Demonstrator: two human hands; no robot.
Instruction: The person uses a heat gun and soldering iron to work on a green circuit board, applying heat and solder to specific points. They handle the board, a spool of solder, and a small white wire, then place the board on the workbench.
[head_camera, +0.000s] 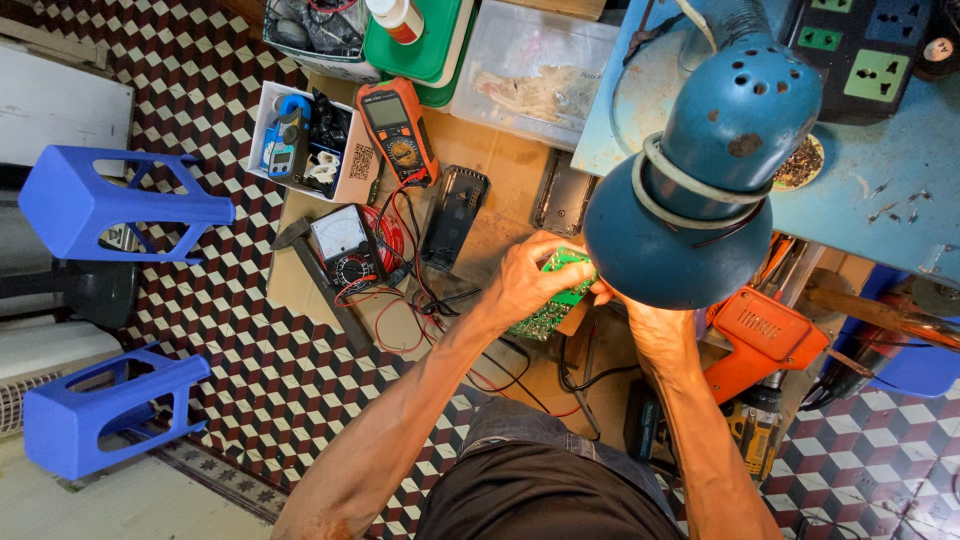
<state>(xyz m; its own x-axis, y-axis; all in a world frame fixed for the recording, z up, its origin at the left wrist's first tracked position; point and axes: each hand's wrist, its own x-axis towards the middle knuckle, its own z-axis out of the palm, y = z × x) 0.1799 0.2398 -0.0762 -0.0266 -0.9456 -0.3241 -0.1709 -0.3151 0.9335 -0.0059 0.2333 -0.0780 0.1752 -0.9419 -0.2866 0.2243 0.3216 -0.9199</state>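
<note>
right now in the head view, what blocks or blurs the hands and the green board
Head view: the blue lamp shade sits close to the lens, soft-edged, hiding the right hand; the left hand and green circuit board are sharp and evenly lit; edges bow from wide-angle distortion.

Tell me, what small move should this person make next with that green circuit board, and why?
Probably draw the green circuit board a little toward the body, out from under the blue lamp shade. The left hand grips it from above, but the shade covers the board's right edge and most of the right hand, so from this head view little of the board can be seen.
</note>
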